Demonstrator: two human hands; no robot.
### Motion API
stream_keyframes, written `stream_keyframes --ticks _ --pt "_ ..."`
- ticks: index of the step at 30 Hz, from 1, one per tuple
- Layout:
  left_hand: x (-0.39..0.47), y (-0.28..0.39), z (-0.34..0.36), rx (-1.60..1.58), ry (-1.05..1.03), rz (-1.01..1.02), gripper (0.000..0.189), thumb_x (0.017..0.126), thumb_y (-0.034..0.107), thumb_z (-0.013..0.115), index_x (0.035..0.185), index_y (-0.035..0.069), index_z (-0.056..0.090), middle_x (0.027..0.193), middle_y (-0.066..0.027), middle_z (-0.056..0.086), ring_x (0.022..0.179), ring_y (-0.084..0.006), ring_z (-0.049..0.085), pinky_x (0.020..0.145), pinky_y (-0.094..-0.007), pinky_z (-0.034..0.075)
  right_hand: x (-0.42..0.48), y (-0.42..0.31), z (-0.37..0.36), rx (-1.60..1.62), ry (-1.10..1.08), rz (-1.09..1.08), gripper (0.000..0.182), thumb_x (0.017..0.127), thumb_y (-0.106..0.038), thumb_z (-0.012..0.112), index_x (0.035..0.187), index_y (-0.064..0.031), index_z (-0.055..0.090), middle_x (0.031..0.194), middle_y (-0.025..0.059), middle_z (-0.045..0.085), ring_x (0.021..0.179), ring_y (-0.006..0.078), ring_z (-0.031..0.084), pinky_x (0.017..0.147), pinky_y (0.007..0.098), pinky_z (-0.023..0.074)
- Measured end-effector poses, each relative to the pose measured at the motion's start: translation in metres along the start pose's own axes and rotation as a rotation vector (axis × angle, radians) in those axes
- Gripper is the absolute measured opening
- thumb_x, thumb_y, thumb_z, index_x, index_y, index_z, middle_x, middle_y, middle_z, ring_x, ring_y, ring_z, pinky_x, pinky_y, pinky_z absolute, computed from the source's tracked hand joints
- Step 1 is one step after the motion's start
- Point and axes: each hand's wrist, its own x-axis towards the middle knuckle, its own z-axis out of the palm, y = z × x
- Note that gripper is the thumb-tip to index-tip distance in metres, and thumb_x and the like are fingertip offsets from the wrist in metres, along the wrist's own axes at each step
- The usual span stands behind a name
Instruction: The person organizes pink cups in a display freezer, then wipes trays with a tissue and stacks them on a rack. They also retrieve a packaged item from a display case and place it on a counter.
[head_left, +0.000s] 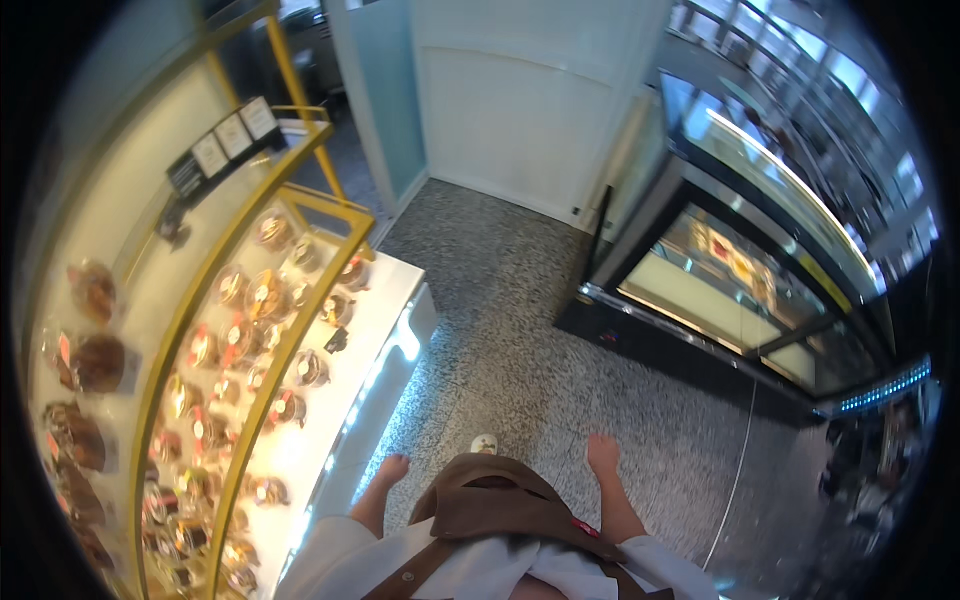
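My left hand hangs beside the lit edge of a white display counter, its fingers curled and nothing seen in it. Over the speckled floor, my right hand hangs at my other side, also curled, with no object visible. Between them is the brown apron I wear over a white shirt. One shoe tip shows past the apron. Clear round containers of baked goods stand on the counter at the left.
Yellow metal shelf frames rise over the counter, with wrapped loaves at far left. A black-framed glass display case stands at the right. White panels close off the aisle ahead; a doorway opens beside them.
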Motion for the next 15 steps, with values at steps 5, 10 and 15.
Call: stream_keyframes --ticks 5,10,15 --pt "0.104 0.235 -0.17 -0.52 0.062 0.234 0.036 0.098 0.03 0.046 0.109 -0.001 0.062 0.096 -0.0094 0.066 0.086 -0.0175 0.064 0.08 -0.032 0.051 0.126 -0.043 0.043 -0.09 -0.249 -0.209 0.041 0.089 -0.03 0.047 0.083 0.0066 0.064 0.077 0.0291 0.061 0.075 0.0462 0.06 0.064 0.0497 0.043" --pt "0.22 0.352 -0.3 -0.562 0.252 0.436 0.034 0.099 0.028 0.045 0.111 0.0 0.06 0.098 -0.0093 0.066 0.09 -0.0173 0.063 0.083 -0.0325 0.049 0.305 -0.133 0.112 0.009 -0.238 -0.255 0.04 0.088 -0.028 0.052 0.071 0.0071 0.059 0.067 0.026 0.056 0.062 0.0345 0.058 0.058 0.0465 0.0402" --pt "0.252 0.395 -0.382 -0.882 0.325 0.257 0.03 0.1 0.024 0.044 0.11 0.0 0.061 0.098 -0.0091 0.066 0.091 -0.018 0.063 0.082 -0.0323 0.05 0.504 -0.296 0.187 0.462 -0.384 -0.146 0.043 0.089 -0.03 0.056 0.063 0.003 0.054 0.057 0.0088 0.049 0.054 0.0181 0.047 0.053 0.0381 0.0357"
